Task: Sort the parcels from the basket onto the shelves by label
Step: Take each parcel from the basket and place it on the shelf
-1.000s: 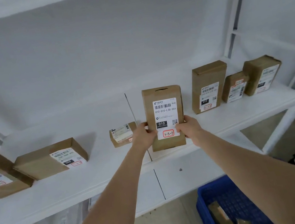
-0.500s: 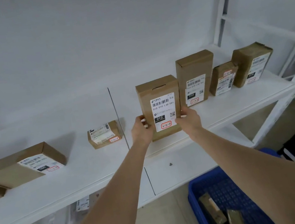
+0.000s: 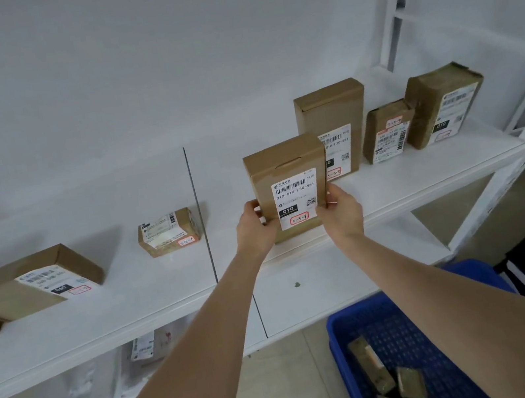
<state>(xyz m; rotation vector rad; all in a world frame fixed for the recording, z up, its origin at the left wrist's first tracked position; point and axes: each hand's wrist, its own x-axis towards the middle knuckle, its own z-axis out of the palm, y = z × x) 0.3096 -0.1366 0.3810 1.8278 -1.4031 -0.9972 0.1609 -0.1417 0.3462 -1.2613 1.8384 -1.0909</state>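
Cardboard parcel (image 3: 289,191), both hands pinching it, left hand (image 3: 254,228) and right hand (image 3: 343,211), is standing on the shelf (image 3: 166,295); several shelved, basket (image 3: 399,342) still holding a few.

Soft, even, cool light, apparently from overhead. Parcels cast faint shadows on the white shelf (image 3: 424,178) and wall. No glare. Wide-angle bending warps the frame edges; label print and lower corners look slightly blurred.

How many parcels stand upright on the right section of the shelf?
4: the parcel held at the front by both hands, a tall one behind it, a small one further right, and a wrapped one at the far right.
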